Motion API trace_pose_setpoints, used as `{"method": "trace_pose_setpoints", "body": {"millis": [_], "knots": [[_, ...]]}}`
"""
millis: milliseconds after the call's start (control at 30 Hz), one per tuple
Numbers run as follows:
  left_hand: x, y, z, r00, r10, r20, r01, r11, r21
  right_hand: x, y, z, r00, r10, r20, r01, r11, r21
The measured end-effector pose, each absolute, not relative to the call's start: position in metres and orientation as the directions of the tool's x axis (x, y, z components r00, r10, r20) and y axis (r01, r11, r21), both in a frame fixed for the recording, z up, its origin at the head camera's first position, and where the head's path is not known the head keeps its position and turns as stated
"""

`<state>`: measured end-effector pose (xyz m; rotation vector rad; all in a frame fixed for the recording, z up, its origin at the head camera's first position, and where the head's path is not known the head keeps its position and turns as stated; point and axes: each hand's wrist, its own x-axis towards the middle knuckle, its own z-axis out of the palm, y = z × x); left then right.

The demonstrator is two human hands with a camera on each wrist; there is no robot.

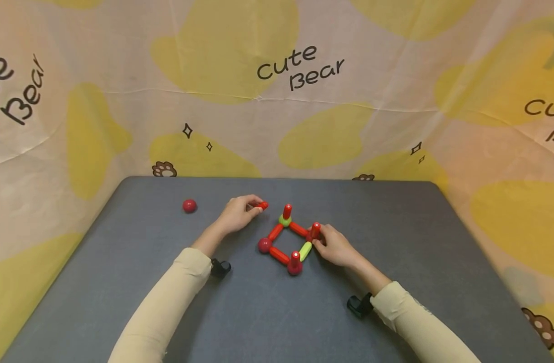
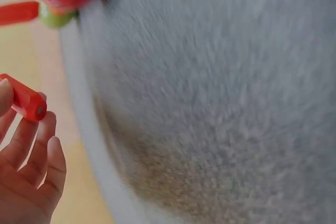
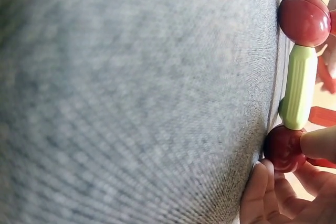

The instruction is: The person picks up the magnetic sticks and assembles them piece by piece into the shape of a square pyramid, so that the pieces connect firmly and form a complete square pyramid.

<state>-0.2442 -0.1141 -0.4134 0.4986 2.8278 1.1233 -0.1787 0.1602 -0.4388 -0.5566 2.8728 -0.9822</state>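
Note:
My left hand (image 1: 238, 214) pinches a short red rod (image 1: 262, 205) between thumb and fingers, off to the left of a square of rods and balls. In the left wrist view the rod's end (image 2: 40, 109) points away from the fingers. My right hand (image 1: 335, 245) holds the dark red ball (image 3: 285, 150) at the square's right corner. A yellow-green rod (image 1: 306, 250) joins that ball to the front red ball (image 1: 295, 267); red rods form the other sides. Upright red rods stand on the front ball, the right ball and the green ball (image 1: 284, 221). The left corner is a red ball (image 1: 264, 245).
A loose red ball (image 1: 189, 205) lies at the back left of the grey table (image 1: 122, 282). Behind and beside the table hangs a printed cloth (image 1: 240, 116). A dark wrist device (image 1: 221, 268) is on the left wrist, another (image 1: 360, 305) on the right.

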Motion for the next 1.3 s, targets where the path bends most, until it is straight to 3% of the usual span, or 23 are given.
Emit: {"method": "trace_pose_setpoints", "body": {"millis": [733,1300], "knots": [[-0.186,-0.109,-0.403,-0.922,0.362,0.141,0.335,0.558,0.759,-0.177,0.160,-0.438,-0.935,-0.349,0.066,-0.316,0.732,-0.604],[-0.180,-0.109,-0.423,-0.900,0.392,0.188,0.392,0.543,0.743,-0.176,0.159,-0.437,-0.936,-0.346,0.070,-0.317,0.738,-0.595]]}}
